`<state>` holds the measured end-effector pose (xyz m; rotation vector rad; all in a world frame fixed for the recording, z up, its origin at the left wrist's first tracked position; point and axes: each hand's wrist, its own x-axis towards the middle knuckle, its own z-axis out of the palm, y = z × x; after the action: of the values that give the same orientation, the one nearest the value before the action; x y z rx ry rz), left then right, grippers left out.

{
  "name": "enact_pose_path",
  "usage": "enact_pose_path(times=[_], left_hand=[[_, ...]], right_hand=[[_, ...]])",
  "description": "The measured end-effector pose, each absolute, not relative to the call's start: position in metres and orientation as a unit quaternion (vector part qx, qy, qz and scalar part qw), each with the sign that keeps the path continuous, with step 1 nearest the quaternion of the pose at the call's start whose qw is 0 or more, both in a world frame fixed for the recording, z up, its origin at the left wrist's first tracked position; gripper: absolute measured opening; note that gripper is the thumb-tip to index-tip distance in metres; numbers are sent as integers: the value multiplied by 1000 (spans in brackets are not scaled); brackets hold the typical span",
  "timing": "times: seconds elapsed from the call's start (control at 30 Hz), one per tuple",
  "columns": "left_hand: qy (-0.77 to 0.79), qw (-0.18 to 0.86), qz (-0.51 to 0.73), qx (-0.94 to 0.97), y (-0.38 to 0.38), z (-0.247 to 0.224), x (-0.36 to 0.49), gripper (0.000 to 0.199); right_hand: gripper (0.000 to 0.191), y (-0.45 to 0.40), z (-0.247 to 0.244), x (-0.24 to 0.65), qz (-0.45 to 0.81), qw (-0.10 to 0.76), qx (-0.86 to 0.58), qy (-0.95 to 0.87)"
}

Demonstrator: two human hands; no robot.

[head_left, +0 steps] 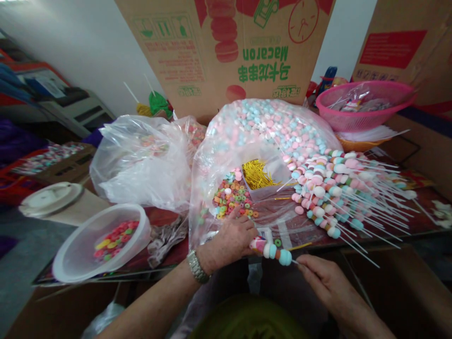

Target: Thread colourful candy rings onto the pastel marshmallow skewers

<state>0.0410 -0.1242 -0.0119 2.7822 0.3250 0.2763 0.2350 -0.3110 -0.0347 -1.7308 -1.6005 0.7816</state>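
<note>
A skewer of pastel candies (277, 253) lies level near the table's front edge. My right hand (319, 278) is closed on the bare end of its white stick. At the skewer's other end, my left hand (233, 238), with a watch on the wrist, touches the pink tip; its index finger reaches to the colourful ring candies (235, 197), and what its other fingers hold is hidden. Behind sits a clear tray (266, 190) of gold twist ties (257, 174). Many finished-looking skewers (332, 188) are piled to the right.
A large clear bag of pastel candies (278, 125) stands behind. Left are another plastic bag (141, 165), a white bowl (102, 245) and a lidded container (63, 202). A pink basket (363, 106) stands back right, before cardboard boxes (226, 47).
</note>
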Motion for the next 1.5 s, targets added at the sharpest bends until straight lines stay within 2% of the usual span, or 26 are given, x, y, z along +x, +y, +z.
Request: enact_pose_path(times=[0.17,0.27,0.33,0.43,0.47,0.53,0.63,0.67,0.73,0.77,0.83,0.9,0.97,1.07,1.13,1.2,1.3,1.37,1.5], left_hand=[[90,239,145,956,-121,-17,58,28],[73,241,137,958,-118,0,64,28],[78,240,144,957,-119,13,60,35],[184,263,288,902,-130,17,43,63],[252,292,372,845,-136,14,37,62],[382,413,528,635,-149,1,29,52],[349,711,459,402,-159,-9,34,56],[315,772,425,353,-159,-7,39,57],[277,823,407,283,-153,3,49,46],[275,832,410,253,-148,9,53,35],[289,839,419,191,-140,19,58,14],[306,840,426,136,-137,22,60,16],[312,838,435,105,-139,19,62,22],[303,844,434,91,-146,12,66,28],[290,848,433,93,-149,11,67,31],[274,853,432,108,-152,13,68,32],[258,858,422,136,-158,13,71,34],[270,854,420,146,-165,10,75,35],[308,847,396,178,-174,1,77,40]], right_hand=[[27,-298,-30,227,264,333,-655,-625],[30,-289,-28,219,275,347,-660,-607],[31,-286,-29,217,309,371,-662,-573],[35,-286,-33,219,402,429,-658,-471],[36,-287,-34,219,442,446,-647,-432],[36,-288,-36,215,527,471,-606,-365],[37,-288,-37,200,640,484,-515,-302],[37,-288,-37,194,668,478,-493,-287],[38,-289,-37,183,677,460,-497,-287],[38,-291,-37,180,647,456,-525,-313],[34,-294,-38,178,508,466,-598,-410],[26,-297,-39,180,319,480,-634,-517],[22,-299,-41,180,182,478,-628,-587],[21,-297,-43,178,90,467,-616,-628],[22,-295,-41,175,79,476,-617,-622],[23,-294,-37,174,156,481,-624,-596],[32,-291,-28,173,378,474,-625,-491],[40,-288,-26,170,480,478,-614,-405],[45,-283,-30,166,531,498,-593,-343]])
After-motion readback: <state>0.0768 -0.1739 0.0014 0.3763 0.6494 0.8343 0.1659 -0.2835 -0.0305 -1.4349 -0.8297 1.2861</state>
